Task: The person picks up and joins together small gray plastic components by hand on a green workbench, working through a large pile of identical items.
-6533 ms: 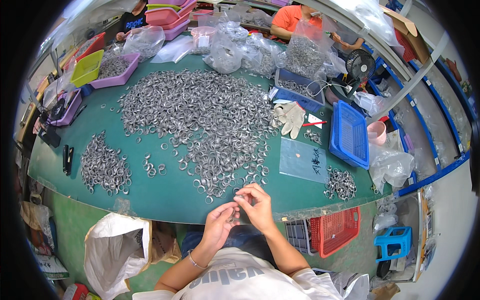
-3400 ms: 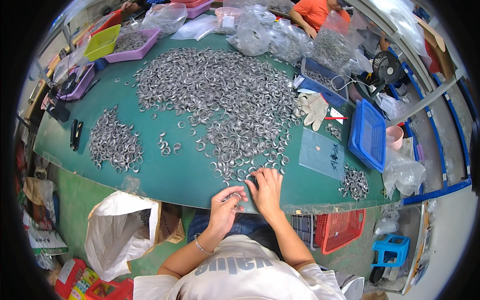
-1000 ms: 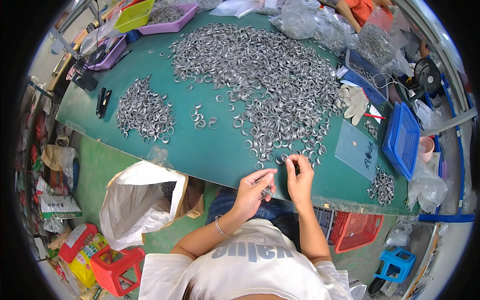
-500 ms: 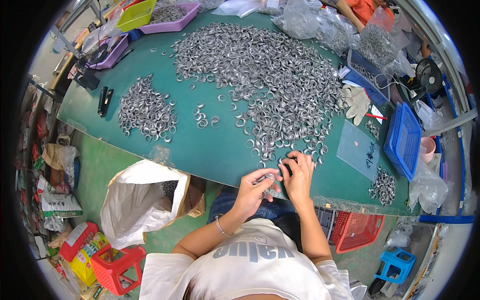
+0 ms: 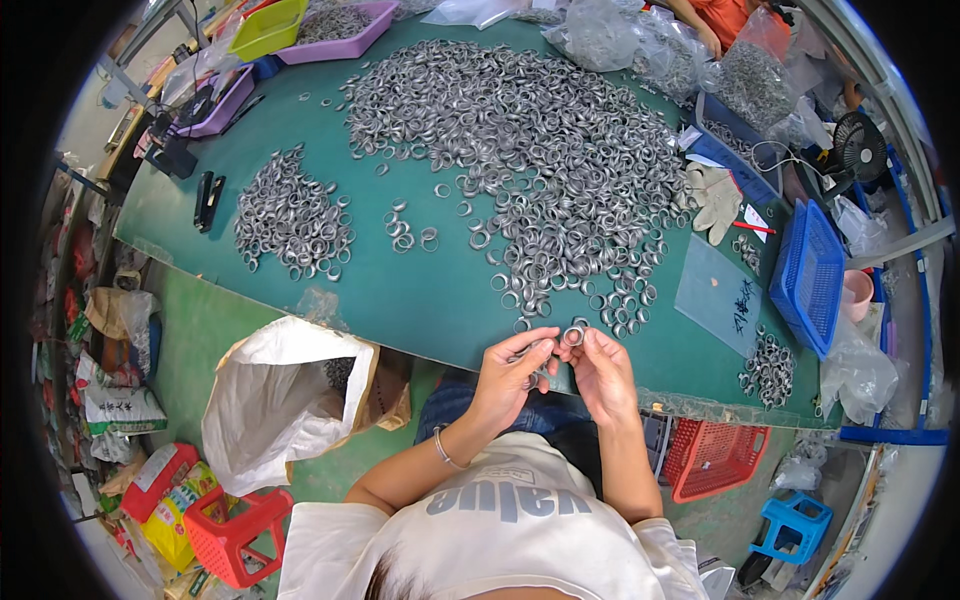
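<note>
Close to the table's near edge, my right hand (image 5: 603, 378) pinches a grey metal ring (image 5: 573, 336) between thumb and fingertips. My left hand (image 5: 512, 373) is curled beside it, closed around several metal rings that show partly between the fingers. The two hands nearly meet at the fingertips. Just beyond them spreads a large heap of metal rings (image 5: 520, 130) on the green table (image 5: 400, 300). A smaller pile of rings (image 5: 292, 217) lies to the left, with a few loose rings (image 5: 402, 238) between the two.
A white sack (image 5: 270, 400) stands open below the table edge. On the right are a blue basket (image 5: 808, 280), a glove (image 5: 714, 200), a clear sheet (image 5: 717, 295) and a small ring pile (image 5: 768, 370). A black stapler-like tool (image 5: 208, 201) lies left. A person in orange (image 5: 735, 20) sits far right.
My right hand has drawn back from the edge of the large heap toward my left hand, now with a ring raised in its fingertips. My left hand has shifted slightly and still holds rings.
</note>
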Available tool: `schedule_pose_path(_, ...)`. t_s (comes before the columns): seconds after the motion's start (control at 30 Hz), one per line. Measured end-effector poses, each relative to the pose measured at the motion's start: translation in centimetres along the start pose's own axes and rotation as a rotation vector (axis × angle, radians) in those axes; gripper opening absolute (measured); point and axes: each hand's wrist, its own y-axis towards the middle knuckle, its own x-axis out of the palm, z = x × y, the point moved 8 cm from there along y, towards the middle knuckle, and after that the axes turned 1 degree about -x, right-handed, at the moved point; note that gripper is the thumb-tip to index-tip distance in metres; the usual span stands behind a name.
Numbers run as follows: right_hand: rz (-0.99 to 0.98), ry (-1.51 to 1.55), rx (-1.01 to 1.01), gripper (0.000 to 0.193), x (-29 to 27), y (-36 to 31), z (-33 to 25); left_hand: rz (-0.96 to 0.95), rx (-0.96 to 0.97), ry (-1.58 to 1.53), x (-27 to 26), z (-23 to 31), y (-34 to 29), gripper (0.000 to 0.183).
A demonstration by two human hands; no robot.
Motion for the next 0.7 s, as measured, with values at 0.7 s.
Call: schedule_pose_path(0.7, 0.051, -0.033, 0.054, 0.026, 0.6, -1.5, -0.6, -0.029, 0.214, 0.420, 2.4, 3.1, -1.5, 0.028)
